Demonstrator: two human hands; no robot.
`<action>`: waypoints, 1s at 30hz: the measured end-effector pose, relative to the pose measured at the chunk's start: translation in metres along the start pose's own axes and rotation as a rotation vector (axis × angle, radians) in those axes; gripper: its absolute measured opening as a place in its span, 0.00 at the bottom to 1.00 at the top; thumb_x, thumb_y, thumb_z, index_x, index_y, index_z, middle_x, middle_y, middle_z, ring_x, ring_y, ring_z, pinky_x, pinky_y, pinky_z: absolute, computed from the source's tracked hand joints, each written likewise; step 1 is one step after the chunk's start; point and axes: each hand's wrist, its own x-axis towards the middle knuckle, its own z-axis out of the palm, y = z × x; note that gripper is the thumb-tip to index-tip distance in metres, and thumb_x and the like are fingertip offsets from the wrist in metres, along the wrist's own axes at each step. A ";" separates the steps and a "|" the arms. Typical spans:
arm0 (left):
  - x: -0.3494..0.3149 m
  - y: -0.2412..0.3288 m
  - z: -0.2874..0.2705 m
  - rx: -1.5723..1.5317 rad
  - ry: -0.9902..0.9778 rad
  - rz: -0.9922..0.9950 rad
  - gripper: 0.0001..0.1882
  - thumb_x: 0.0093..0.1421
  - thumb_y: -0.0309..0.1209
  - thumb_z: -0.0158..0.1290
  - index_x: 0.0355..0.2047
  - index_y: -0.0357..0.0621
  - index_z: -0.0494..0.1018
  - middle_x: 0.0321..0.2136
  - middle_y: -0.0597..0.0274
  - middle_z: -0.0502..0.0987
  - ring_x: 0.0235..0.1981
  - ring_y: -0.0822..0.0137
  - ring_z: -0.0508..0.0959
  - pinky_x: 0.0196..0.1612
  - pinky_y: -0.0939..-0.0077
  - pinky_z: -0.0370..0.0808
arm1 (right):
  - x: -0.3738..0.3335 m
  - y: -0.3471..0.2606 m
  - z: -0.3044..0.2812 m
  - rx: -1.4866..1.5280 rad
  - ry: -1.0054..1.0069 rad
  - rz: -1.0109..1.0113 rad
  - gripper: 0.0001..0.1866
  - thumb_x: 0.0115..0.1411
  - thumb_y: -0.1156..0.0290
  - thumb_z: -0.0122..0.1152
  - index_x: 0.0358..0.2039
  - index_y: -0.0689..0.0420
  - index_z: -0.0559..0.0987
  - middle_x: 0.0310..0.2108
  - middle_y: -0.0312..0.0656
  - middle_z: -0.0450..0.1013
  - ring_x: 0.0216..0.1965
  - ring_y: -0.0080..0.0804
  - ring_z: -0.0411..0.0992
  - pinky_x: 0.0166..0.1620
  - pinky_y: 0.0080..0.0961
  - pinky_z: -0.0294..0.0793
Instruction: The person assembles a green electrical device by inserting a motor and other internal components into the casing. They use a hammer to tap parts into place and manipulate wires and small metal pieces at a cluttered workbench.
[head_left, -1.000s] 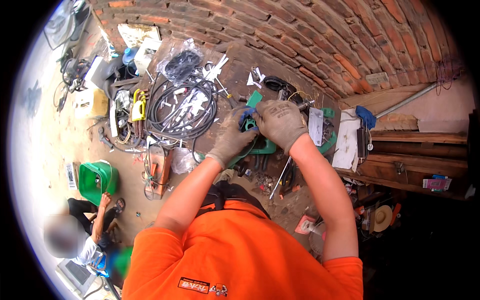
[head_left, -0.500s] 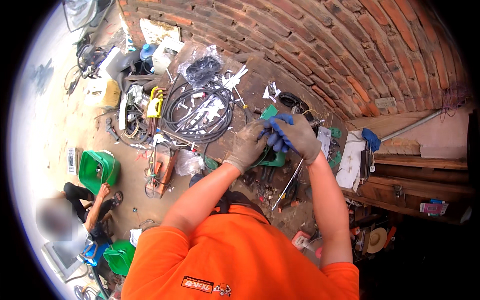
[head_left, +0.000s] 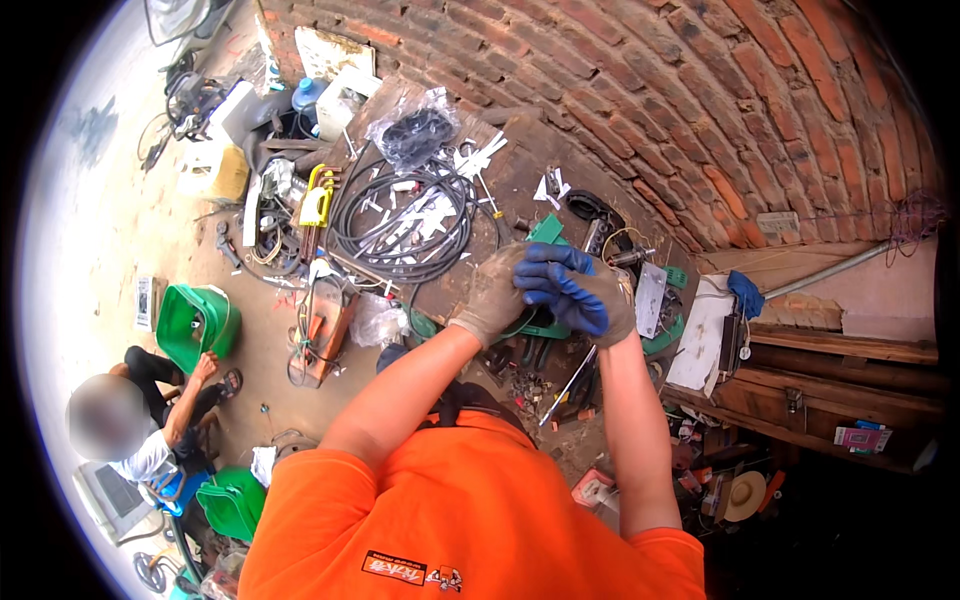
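Note:
My left hand (head_left: 492,293), in a grey-brown work glove, is raised over the workbench, its fingertips hidden behind my right hand. Beside it, my right hand (head_left: 590,300) turns its blue glove palm into sight. The right fingers stretch toward the left hand, a little apart, and overlap it; I see nothing held in them. Anything between the hands is too hidden to tell. Beneath them is a green tool or machine (head_left: 547,229), mostly covered. A long thin metal rod (head_left: 568,384) lies among small scraps near my right forearm.
Left of my hands lie a coil of black cable (head_left: 345,240) and a yellow-handled tool (head_left: 317,207). A brick wall (head_left: 640,110) closes off the far side. At the left, a person (head_left: 150,440) sits with one hand at a green bucket (head_left: 222,345). A wooden cabinet (head_left: 800,400) stands right.
My right hand has rolled so that more of its blue palm shows, and its bunched fingers have straightened and spread. My left hand has stayed nearly in place.

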 end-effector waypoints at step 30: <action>0.002 0.013 -0.028 -0.170 -0.191 -0.183 0.36 0.52 0.42 0.65 0.60 0.42 0.71 0.59 0.43 0.74 0.63 0.44 0.72 0.67 0.57 0.68 | 0.009 -0.029 0.040 -1.356 0.366 0.024 0.16 0.63 0.58 0.65 0.38 0.61 0.83 0.24 0.45 0.79 0.25 0.36 0.77 0.31 0.35 0.74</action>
